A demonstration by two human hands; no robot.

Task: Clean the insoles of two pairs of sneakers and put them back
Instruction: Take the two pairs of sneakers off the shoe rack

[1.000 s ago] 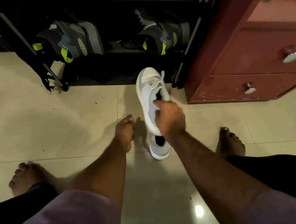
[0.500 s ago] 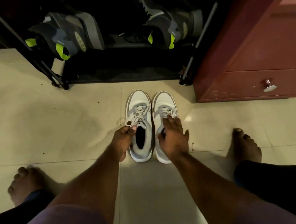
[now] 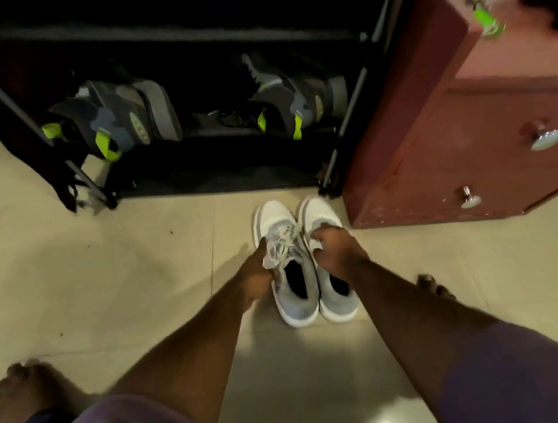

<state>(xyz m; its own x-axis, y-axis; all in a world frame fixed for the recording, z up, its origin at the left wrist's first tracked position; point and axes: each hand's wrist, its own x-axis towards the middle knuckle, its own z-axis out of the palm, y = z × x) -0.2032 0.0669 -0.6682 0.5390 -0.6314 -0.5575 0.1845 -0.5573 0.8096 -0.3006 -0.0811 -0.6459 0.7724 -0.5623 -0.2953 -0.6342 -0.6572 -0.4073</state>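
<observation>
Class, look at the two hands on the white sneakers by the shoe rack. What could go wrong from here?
1. The left hand grips the left sneaker at its laces, so a pull may tangle or loosen them.
2. The dim light and dark shoe openings could hide a badly seated insole.
3. The white sneakers stand close to the red cabinet; lifting could knock it.

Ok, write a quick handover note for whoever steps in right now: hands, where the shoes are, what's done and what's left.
Left hand: grip on the laces and tongue of the left white sneaker.
Right hand: fingers curled over the tongue of the right white sneaker.
Both white sneakers stand side by side on the floor, toes toward the shoe rack.
The grey and green sneakers sit on the rack's lower shelf.
Done: cannot tell; no insole is visible outside any shoe.
Left: check the insoles in both pairs, clean whichever need it, refit them.
</observation>
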